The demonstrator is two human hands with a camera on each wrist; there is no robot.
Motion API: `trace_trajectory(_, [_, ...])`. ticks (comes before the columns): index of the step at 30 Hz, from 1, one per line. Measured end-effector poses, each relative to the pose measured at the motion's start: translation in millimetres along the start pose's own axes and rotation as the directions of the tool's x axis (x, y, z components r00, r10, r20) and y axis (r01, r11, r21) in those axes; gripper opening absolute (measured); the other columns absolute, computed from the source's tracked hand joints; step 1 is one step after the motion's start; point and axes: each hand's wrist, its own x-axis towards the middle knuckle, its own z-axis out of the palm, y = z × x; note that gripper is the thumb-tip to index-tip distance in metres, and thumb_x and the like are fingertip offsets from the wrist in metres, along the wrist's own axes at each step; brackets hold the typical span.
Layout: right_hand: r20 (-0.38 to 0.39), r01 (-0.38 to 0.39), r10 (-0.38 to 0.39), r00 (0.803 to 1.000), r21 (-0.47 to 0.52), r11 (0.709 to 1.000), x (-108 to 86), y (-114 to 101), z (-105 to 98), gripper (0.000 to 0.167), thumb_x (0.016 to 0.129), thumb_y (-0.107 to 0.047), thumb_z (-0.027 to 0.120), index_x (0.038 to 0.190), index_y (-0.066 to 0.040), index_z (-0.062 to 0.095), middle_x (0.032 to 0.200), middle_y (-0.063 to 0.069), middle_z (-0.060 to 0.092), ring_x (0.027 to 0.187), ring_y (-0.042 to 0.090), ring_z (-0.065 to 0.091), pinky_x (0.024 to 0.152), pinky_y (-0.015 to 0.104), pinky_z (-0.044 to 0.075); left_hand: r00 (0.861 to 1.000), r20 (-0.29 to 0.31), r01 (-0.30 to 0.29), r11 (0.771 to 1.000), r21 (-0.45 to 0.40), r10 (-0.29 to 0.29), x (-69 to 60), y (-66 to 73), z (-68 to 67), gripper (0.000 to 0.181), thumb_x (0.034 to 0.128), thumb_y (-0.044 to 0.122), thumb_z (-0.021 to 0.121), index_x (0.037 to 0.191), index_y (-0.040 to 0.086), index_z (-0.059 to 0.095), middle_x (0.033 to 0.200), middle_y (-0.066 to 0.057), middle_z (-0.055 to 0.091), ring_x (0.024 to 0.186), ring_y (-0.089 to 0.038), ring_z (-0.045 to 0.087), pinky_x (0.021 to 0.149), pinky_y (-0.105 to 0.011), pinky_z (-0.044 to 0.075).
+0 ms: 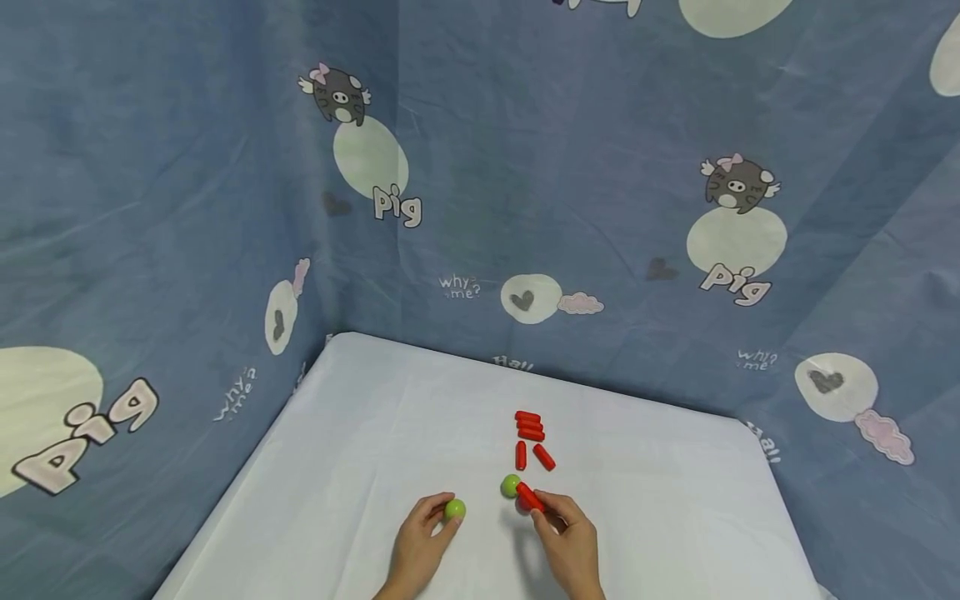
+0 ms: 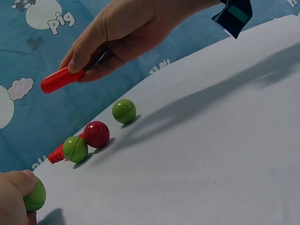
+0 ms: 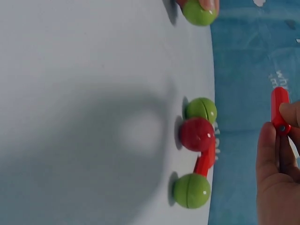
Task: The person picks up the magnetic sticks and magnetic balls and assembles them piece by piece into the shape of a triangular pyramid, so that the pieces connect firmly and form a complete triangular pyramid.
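Note:
A green ball (image 1: 455,510) with a seam round it is pinched between the thumb and fingers of my left hand (image 1: 422,542), low over the white table. My right hand (image 1: 572,537) pinches a short red rod (image 3: 280,108) by one end, where a small hole shows; the rod is held above the table. Below it lie a dark red ball (image 2: 96,134) and a green ball (image 2: 75,149) side by side. A further green ball (image 2: 124,111) rests a little apart from them; in the head view it is hidden by my right hand.
Beyond the balls lie several more red rods: a row of three (image 1: 529,425) side by side, then an upright one (image 1: 521,456) and a slanted one (image 1: 543,457). A blue printed curtain (image 1: 480,208) hangs along the table's (image 1: 405,400) far and left edges.

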Motion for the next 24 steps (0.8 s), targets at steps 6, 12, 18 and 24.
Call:
trace_trajectory(6, [0.045,0.007,-0.010,0.999,0.058,0.998,-5.5,1,9,0.029,0.085,0.002,0.079,0.111,-0.010,0.078,0.106,0.004,0.073,0.097,0.004,0.067,0.084,0.015,0.057,1.000,0.000,-0.005,1.000,-0.018,0.005,-1.1,0.2,0.7,0.037,0.0888,0.017,0.080,0.123,0.009,0.068,0.126,-0.004,0.065,0.121,-0.020,0.065,0.102,-0.022,0.052])
trace_trajectory(12, [0.097,0.004,-0.007,0.995,0.031,1.000,-10.7,1,19,0.028,0.084,0.003,0.079,0.109,-0.010,0.079,0.107,0.007,0.072,0.096,0.004,0.065,0.083,0.015,0.057,1.000,0.003,-0.001,1.000,-0.020,0.001,-0.9,2.7,1.4,0.036,0.0883,0.018,0.081,0.122,0.011,0.069,0.125,-0.003,0.066,0.122,-0.019,0.065,0.102,-0.021,0.051])
trace_trajectory(18, [0.136,0.038,-0.041,0.990,0.020,0.999,-14.7,1,26,0.026,0.084,0.001,0.079,0.108,-0.009,0.078,0.107,0.008,0.073,0.094,0.008,0.067,0.082,0.016,0.057,1.000,0.006,0.010,1.000,0.020,-0.010,-0.6,2.6,2.2,0.036,0.0876,0.019,0.082,0.120,0.010,0.070,0.124,-0.004,0.067,0.119,-0.017,0.066,0.100,-0.020,0.052])
trace_trajectory(24, [0.163,0.067,-0.068,0.984,0.015,0.998,-16.8,6,35,0.026,0.083,0.003,0.079,0.107,-0.007,0.078,0.103,0.007,0.073,0.089,0.007,0.067,0.080,0.017,0.058,1.000,0.012,0.013,1.000,0.008,-0.014,-0.5,3.3,2.3,0.036,0.0871,0.017,0.082,0.120,0.009,0.070,0.123,-0.005,0.067,0.118,-0.017,0.066,0.100,-0.019,0.052])
